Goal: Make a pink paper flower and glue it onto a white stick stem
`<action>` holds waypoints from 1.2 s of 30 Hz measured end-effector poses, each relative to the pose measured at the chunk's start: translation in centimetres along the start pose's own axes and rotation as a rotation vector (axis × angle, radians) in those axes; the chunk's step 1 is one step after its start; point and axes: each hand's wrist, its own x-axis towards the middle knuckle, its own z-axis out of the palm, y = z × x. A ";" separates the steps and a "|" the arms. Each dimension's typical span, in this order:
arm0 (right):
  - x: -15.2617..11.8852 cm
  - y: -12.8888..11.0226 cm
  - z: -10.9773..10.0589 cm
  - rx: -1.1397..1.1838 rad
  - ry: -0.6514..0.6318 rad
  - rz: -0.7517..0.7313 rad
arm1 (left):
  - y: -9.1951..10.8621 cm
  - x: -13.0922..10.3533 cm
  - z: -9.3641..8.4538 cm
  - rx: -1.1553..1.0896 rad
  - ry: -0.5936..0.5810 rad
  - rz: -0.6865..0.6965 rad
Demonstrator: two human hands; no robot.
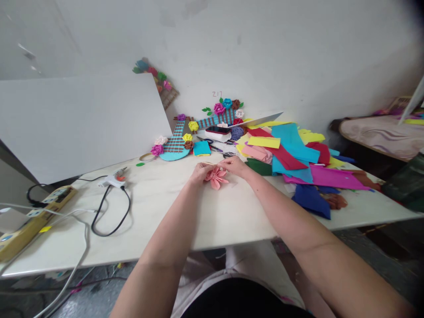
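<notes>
Over the table [159, 212], hands [201, 172] [233, 166] pinch a pink flower [217, 178], its long axis apparently toward the person [243, 298].

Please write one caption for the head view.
Left hand and right hand hold a pink craft flower at a white table, colourful sheets heaped to the right.

Both arms reach forward — left hand [201, 172] and right hand [234, 165] close, fingers bent.
</notes>
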 end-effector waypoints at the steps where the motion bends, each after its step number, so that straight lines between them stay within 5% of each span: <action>1: 0.0 -0.1 0.0 0.008 0.000 0.011 | 0.0 0.0 0.0 0.004 -0.009 0.003; 16: 0.4 0.8 0.5 -0.147 0.094 -0.137 | 0.0 0.0 0.0 -0.062 0.028 -0.027; 36: 0.2 0.3 0.8 -0.252 0.172 -0.161 | 0.0 0.3 0.0 -0.188 0.014 -0.069</action>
